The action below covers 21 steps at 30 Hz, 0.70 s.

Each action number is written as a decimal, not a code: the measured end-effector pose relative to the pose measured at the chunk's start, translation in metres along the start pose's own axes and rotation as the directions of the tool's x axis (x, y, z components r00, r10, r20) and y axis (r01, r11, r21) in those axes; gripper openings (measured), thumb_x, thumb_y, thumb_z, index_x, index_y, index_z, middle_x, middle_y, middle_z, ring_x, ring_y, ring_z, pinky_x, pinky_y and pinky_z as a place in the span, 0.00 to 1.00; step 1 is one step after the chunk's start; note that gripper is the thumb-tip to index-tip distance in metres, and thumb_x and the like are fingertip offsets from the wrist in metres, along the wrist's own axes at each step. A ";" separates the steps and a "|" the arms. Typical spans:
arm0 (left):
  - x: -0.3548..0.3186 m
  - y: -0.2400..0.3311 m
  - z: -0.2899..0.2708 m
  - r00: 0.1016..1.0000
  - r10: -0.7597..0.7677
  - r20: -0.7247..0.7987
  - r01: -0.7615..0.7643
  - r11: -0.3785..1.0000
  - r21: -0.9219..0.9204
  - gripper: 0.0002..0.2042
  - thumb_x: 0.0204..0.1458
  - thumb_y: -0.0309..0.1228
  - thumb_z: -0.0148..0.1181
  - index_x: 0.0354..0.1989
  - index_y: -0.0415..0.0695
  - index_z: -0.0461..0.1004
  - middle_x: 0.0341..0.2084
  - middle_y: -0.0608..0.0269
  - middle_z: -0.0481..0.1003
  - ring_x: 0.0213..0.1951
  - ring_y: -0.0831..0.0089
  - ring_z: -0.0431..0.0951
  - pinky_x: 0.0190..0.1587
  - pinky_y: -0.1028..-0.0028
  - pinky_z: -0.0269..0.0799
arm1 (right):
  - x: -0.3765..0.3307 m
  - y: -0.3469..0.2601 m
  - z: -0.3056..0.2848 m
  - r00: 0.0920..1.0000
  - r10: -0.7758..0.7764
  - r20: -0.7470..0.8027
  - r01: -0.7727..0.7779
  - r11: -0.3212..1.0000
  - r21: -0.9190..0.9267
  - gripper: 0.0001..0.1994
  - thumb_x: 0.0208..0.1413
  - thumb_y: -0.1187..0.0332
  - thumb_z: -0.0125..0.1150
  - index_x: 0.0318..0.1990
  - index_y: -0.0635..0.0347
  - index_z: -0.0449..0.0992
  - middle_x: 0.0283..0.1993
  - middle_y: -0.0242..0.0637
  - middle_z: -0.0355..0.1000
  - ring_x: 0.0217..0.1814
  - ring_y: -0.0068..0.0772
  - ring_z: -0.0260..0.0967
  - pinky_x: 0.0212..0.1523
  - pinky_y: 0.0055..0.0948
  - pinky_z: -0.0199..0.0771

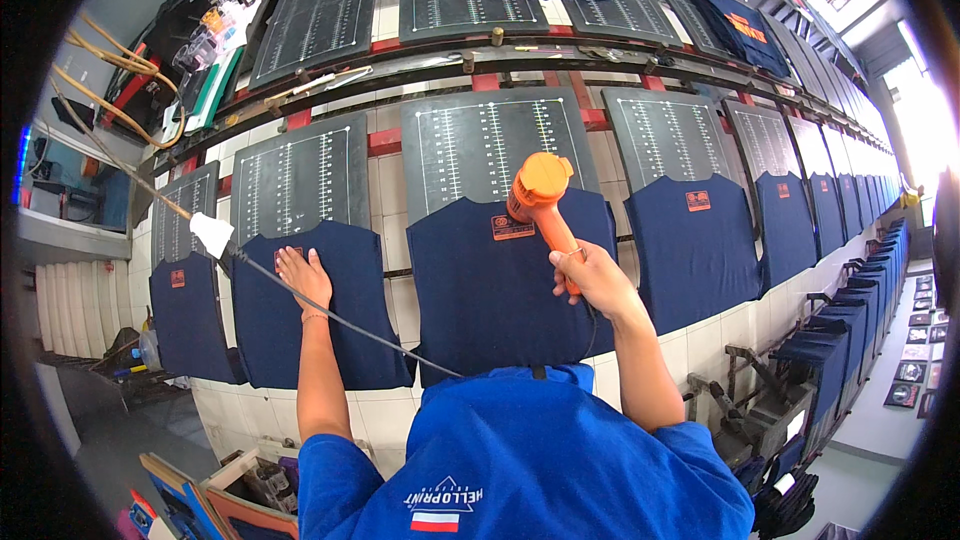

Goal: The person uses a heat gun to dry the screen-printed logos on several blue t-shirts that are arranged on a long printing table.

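The left hand (303, 275) lies flat and unclenched on a navy cotton shirt (320, 310) pulled over a dark ruled board. Bare tile separates neighbouring boards. The right hand (592, 277) grips an orange plastic heat gun (542, 202) above the middle navy shirt's orange chest print (512, 228).

Garment-printing workshop: rows of platens (493, 148) bearing navy shirts (690, 245).

Left hand (303, 275) lies flat (palm down), right hand (590, 275) curled in a fist, both arms extended.
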<state>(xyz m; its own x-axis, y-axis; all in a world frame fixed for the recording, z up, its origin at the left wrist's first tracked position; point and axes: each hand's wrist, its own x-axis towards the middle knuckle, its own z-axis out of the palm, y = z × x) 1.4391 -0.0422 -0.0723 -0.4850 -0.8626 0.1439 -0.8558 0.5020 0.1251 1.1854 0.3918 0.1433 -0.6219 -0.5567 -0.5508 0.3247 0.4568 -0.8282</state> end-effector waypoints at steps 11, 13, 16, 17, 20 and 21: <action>0.002 0.003 0.005 1.000 0.002 0.015 -0.002 1.000 0.023 0.32 0.67 0.45 0.38 0.68 0.28 0.51 0.69 0.36 0.51 0.70 0.43 0.49 0.71 0.51 0.42 | -0.003 0.002 -0.005 1.000 0.003 -0.031 -0.002 1.000 0.019 0.15 0.62 0.58 0.58 0.42 0.63 0.71 0.28 0.30 0.70 0.28 0.20 0.73 0.22 0.19 0.69; 0.003 -0.006 0.004 1.000 -0.014 0.005 0.014 1.000 0.009 0.32 0.67 0.45 0.38 0.68 0.28 0.51 0.69 0.37 0.51 0.71 0.44 0.49 0.71 0.50 0.42 | -0.006 0.001 -0.007 1.000 0.010 -0.008 -0.010 1.000 -0.001 0.16 0.62 0.57 0.58 0.42 0.63 0.71 0.28 0.30 0.70 0.28 0.20 0.73 0.22 0.19 0.69; 0.006 -0.008 -0.001 0.991 -0.125 0.048 0.128 0.990 -0.053 0.32 0.67 0.45 0.38 0.68 0.28 0.51 0.69 0.38 0.51 0.71 0.43 0.49 0.71 0.50 0.43 | -0.018 0.002 -0.015 0.999 0.037 0.015 -0.036 0.999 -0.025 0.16 0.63 0.56 0.58 0.42 0.63 0.71 0.28 0.30 0.70 0.28 0.20 0.73 0.23 0.19 0.70; 0.005 -0.005 -0.001 0.993 -0.113 0.039 0.114 0.992 -0.047 0.32 0.67 0.45 0.38 0.68 0.29 0.51 0.69 0.38 0.51 0.71 0.43 0.49 0.71 0.50 0.43 | -0.019 0.002 -0.016 0.999 0.036 0.005 -0.036 0.999 -0.018 0.16 0.63 0.56 0.58 0.42 0.63 0.71 0.28 0.30 0.70 0.28 0.20 0.73 0.23 0.20 0.70; -0.001 -0.003 0.000 0.997 -0.068 0.035 0.069 0.997 -0.020 0.32 0.67 0.45 0.38 0.68 0.29 0.51 0.69 0.38 0.50 0.71 0.43 0.48 0.71 0.50 0.44 | -0.011 0.005 -0.009 0.999 0.010 -0.039 -0.010 1.000 0.004 0.15 0.63 0.58 0.57 0.43 0.63 0.71 0.28 0.31 0.70 0.27 0.21 0.73 0.21 0.19 0.69; -0.003 -0.002 0.001 0.998 -0.050 0.046 0.051 0.999 -0.013 0.32 0.67 0.46 0.37 0.68 0.29 0.51 0.70 0.38 0.50 0.71 0.43 0.48 0.71 0.50 0.44 | -0.007 0.005 -0.007 0.998 -0.005 -0.056 0.005 1.000 0.009 0.14 0.64 0.59 0.56 0.43 0.63 0.71 0.28 0.31 0.71 0.26 0.21 0.73 0.20 0.18 0.69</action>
<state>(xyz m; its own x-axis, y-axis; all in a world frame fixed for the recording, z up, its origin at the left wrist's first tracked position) 1.4421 -0.0401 -0.0737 -0.4491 -0.8887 0.0924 -0.8770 0.4583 0.1446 1.1863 0.4032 0.1437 -0.6626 -0.5189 -0.5400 0.3276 0.4476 -0.8321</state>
